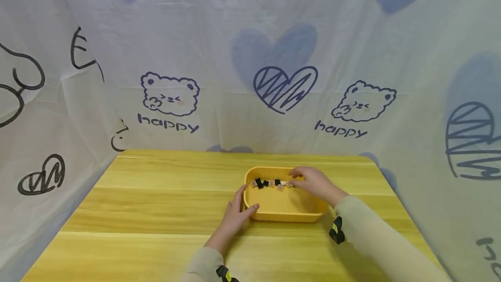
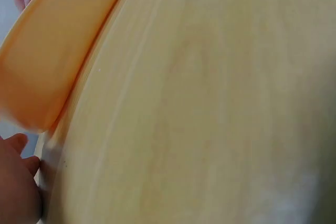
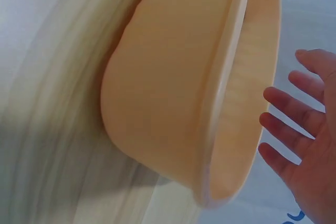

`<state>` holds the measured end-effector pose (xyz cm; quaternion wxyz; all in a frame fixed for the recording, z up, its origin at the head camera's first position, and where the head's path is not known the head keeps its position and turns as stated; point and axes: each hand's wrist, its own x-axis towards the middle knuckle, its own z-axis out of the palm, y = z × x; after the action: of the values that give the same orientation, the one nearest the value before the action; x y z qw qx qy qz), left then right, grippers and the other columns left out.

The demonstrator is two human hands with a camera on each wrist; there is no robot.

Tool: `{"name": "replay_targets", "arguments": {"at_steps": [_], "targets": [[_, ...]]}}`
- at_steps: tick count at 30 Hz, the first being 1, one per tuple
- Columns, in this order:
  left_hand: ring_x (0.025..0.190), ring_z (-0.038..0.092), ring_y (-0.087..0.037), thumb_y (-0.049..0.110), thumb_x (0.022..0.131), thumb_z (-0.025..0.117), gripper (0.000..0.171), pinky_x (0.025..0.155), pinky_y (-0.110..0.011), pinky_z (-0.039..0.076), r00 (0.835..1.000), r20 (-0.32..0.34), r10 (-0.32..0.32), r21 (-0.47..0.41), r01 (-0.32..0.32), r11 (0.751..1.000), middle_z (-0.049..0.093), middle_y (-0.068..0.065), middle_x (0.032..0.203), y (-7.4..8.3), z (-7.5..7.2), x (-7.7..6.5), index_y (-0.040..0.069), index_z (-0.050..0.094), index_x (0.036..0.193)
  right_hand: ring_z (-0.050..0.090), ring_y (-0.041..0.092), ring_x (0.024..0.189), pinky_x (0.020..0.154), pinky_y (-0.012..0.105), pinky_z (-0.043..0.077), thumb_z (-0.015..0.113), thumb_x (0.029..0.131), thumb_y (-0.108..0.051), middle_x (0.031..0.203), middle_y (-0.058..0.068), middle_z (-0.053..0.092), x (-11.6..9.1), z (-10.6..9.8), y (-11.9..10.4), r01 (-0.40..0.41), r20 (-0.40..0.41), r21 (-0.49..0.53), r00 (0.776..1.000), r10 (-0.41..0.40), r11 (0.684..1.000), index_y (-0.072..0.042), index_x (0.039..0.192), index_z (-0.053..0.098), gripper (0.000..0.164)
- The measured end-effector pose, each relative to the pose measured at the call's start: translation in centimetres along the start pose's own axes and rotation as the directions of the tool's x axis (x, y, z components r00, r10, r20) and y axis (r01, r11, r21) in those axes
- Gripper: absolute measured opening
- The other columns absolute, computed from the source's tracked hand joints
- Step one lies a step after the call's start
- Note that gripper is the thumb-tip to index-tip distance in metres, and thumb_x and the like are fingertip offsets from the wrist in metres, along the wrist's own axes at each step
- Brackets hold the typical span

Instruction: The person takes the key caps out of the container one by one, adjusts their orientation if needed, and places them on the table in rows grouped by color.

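Note:
A yellow plastic bin (image 1: 287,217) sits on the table, with several small square tiles (image 1: 272,183) lined up along the back of its floor. Some tiles are black, others light tan with a printed mark. My left hand (image 1: 233,216) is spread against the bin's left front corner, thumb at the rim and fingers along the outer left side. Over the bin's back right part is my right hand (image 1: 313,182), its fingertips close above the tiles at that end. The right wrist view shows the right hand's fingers (image 3: 294,105) spread, with nothing between them.
The wood-grain table (image 1: 156,203) extends left and right of the bin. Behind it and on both sides hangs a pale cloth (image 1: 219,47) with hearts and bear drawings. Black wrist bands (image 1: 337,230) with yellow marks sit on both sleeves.

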<state>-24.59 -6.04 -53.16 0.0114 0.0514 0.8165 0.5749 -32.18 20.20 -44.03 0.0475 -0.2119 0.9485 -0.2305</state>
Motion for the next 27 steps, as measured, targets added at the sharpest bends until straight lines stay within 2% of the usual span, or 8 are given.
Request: {"name": "replay_targets", "arguments": {"at_steps": [2,5,9,15,23,27], "targets": [[0.136,0.005,-0.062,0.045,0.089,0.068,0.082,0.106,-0.073,0.005,1.000,0.027,-0.014,0.019,0.013,1.000,0.026,-0.021,0.156,-0.1,0.0,0.0,0.021,0.026,0.154,0.061,0.030,0.106,0.093,0.048,0.048,0.067,0.093,-0.020,0.113,0.010,0.068,0.7,0.2,0.1,-0.002,0.025,-0.011,1.000,0.002,1.000,-0.003,0.121,0.067,0.033],[0.137,0.002,-0.060,0.047,0.087,0.070,0.088,0.108,-0.071,0.002,0.998,0.057,-0.019,0.030,0.017,0.999,0.023,-0.020,0.157,-0.2,-0.1,0.0,0.022,0.021,0.156,0.063,0.027,0.099,0.090,0.045,0.050,0.069,0.091,-0.017,0.106,0.009,0.069,1.7,0.5,0.1,0.016,0.063,-0.028,0.998,-0.014,0.999,-0.003,0.115,0.069,0.028],[0.138,0.004,-0.059,0.046,0.086,0.071,0.092,0.109,-0.068,0.001,0.997,0.072,-0.013,0.057,0.008,0.998,0.023,-0.019,0.157,-0.4,-0.2,-0.1,0.021,0.018,0.157,0.064,0.025,0.095,0.087,0.042,0.051,0.069,0.090,-0.011,0.103,0.009,0.069,2.5,1.0,-0.1,0.057,0.134,-0.050,0.990,-0.050,0.997,-0.001,0.114,0.069,0.026],[0.138,0.004,-0.059,0.046,0.087,0.069,0.092,0.110,-0.068,0.001,0.997,0.078,-0.008,0.076,0.002,0.997,0.023,-0.018,0.158,-0.4,-0.2,-0.2,0.020,0.016,0.157,0.064,0.022,0.096,0.089,0.039,0.051,0.070,0.088,-0.002,0.104,0.008,0.070,3.1,1.6,-0.7,0.065,0.222,-0.045,0.974,-0.053,0.997,-0.003,0.109,0.072,0.021],[0.139,0.003,-0.057,0.044,0.088,0.071,0.093,0.110,-0.066,-0.001,0.995,0.100,-0.004,0.057,-0.002,0.998,0.024,-0.018,0.157,-0.2,-0.3,-0.2,0.020,0.014,0.158,0.065,0.023,0.096,0.088,0.039,0.052,0.069,0.082,0.008,0.102,0.008,0.071,4.2,2.2,-0.6,0.169,0.276,-0.073,0.950,-0.143,0.983,-0.003,0.106,0.074,0.027],[0.140,0.003,-0.055,0.043,0.086,0.072,0.096,0.110,-0.066,-0.002,0.994,0.112,-0.001,0.050,-0.004,0.999,0.023,-0.018,0.157,-0.1,-0.4,-0.2,0.021,0.013,0.158,0.065,0.022,0.091,0.085,0.037,0.053,0.066,0.082,0.014,0.097,0.007,0.072,4.7,2.4,-0.3,0.241,0.304,-0.065,0.929,-0.211,0.968,-0.003,0.101,0.076,0.027]]}}
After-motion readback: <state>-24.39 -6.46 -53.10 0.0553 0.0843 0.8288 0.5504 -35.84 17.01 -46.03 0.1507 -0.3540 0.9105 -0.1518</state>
